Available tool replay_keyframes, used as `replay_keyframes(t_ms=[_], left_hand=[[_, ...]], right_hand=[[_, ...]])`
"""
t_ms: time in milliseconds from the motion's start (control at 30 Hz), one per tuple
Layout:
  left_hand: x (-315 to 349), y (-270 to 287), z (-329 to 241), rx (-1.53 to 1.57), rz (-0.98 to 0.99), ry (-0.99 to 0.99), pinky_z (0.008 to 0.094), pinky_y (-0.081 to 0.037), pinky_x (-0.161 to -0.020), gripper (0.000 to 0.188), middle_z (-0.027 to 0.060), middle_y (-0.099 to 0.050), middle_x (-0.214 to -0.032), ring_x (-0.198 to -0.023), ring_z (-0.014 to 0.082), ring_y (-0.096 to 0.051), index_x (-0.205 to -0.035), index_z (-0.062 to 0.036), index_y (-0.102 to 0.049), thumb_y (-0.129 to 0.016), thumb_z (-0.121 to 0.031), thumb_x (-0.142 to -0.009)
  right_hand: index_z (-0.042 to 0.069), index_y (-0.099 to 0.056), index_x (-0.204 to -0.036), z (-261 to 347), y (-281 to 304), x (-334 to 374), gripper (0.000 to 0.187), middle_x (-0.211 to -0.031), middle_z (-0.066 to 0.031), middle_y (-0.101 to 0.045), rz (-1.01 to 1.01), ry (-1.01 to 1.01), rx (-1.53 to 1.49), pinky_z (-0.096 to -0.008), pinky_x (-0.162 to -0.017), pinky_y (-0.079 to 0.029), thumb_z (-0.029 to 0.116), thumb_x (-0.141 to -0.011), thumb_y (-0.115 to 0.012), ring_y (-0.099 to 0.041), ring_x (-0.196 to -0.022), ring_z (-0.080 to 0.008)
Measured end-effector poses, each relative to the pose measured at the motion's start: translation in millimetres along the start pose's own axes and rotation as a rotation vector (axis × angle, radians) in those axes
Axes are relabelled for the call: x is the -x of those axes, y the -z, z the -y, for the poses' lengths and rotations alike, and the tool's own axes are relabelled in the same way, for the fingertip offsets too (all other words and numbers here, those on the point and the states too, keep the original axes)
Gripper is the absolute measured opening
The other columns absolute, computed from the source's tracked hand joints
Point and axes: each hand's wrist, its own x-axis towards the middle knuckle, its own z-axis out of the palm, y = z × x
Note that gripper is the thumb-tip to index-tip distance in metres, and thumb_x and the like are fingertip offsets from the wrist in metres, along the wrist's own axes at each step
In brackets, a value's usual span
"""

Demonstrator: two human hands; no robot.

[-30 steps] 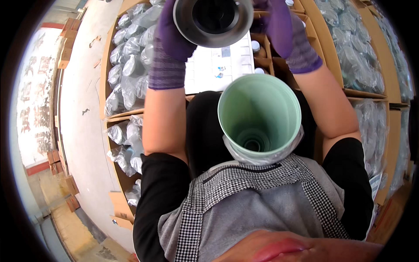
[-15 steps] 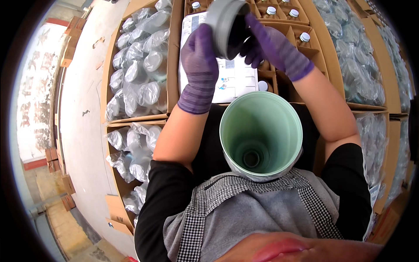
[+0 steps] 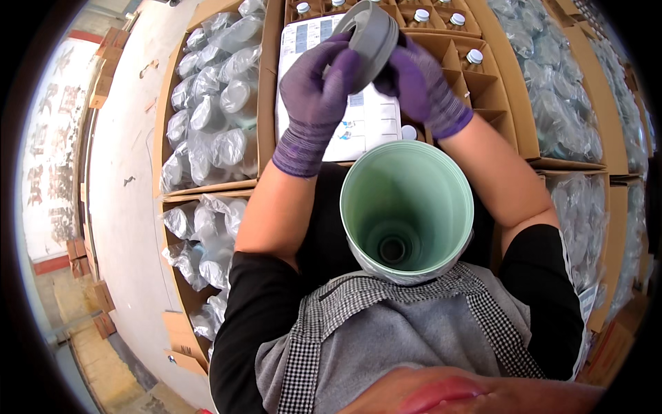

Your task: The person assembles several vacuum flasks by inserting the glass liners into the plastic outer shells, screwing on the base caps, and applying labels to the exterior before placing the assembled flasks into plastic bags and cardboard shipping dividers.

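A round grey lid (image 3: 376,45) with a ridged rim is held up tilted, above the paper sheet. My left hand (image 3: 321,86), in a purple knit glove, grips its left edge with thumb and fingers. My right hand (image 3: 418,83), gloved alike, is against the lid's right side; its fingers curl behind the rim and are partly hidden and blurred. Between my forearms, close to my body, stands an open pale green tumbler-like container (image 3: 407,207) with a dark round spot at its bottom. Its mouth faces up and its outside looks wrapped in clear plastic.
A printed white sheet (image 3: 372,127) lies over a divided carton (image 3: 493,90) with white-capped bottles (image 3: 473,58). Cartons of plastic-wrapped containers stand left (image 3: 214,117) and right (image 3: 552,96). A pale floor (image 3: 124,207) runs along the far left.
The lid has turned, so its hollow side no longer faces right. My right hand has moved left and closer in, with its fingers now curled at the lid.
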Motion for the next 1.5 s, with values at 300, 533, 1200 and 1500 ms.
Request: replay_keyframes(t_ms=[300,533,1200,1500], left_hand=[[14.3,-1.3,-10.0,0.285,0.182,0.336,0.0327,-0.053,-0.089,0.071,0.0115,-0.065,-0.120,-0.104,0.0168,-0.064,-0.139,-0.0009,-0.048,-0.081,-0.032,-0.084],[-16.4,1.7,5.9,-0.259,0.500,-0.296,0.0420,-0.043,-0.112,0.098,0.0202,-0.044,-0.151,-0.144,0.0358,-0.038,-0.152,-0.0083,-0.038,-0.089,-0.013,-0.068],[1.0,63.5,84.9,-0.920,0.394,0.439,0.0408,-0.050,-0.100,0.071,0.0183,-0.059,-0.132,-0.119,0.0310,-0.061,-0.137,-0.0022,-0.054,-0.067,-0.051,-0.088],[-58.3,-17.5,46.8,0.975,0.416,1.258,0.0500,-0.046,-0.108,0.109,0.0287,-0.048,-0.141,-0.129,0.0413,-0.053,-0.154,0.0046,-0.020,-0.070,-0.061,-0.083]], right_hand=[[0.003,-0.030,-0.150,-2.8,10.5,-16.1,0.107,-0.121,-0.0243,-0.060,-0.058,0.611,1.020,-0.0469,-0.096,-0.055,0.044,-0.069,-0.088,-0.066,-0.109,-0.0376],[0.010,-0.043,-0.145,-25.4,34.7,-20.7,0.046,-0.130,-0.0136,-0.062,0.263,0.490,0.341,-0.0303,-0.076,-0.061,0.029,-0.104,-0.050,-0.069,-0.103,-0.0188],[0.005,-0.066,-0.111,-76.8,113.8,-57.0,0.060,-0.107,-0.0171,-0.071,0.161,-0.113,1.592,-0.0411,-0.092,-0.055,0.044,-0.070,-0.084,-0.069,-0.102,-0.0324],[0.005,-0.064,-0.120,233.9,0.5,45.9,0.061,-0.117,-0.0138,-0.064,0.568,0.956,1.583,-0.0359,-0.090,-0.056,0.029,-0.070,-0.089,-0.065,-0.106,-0.0240]])
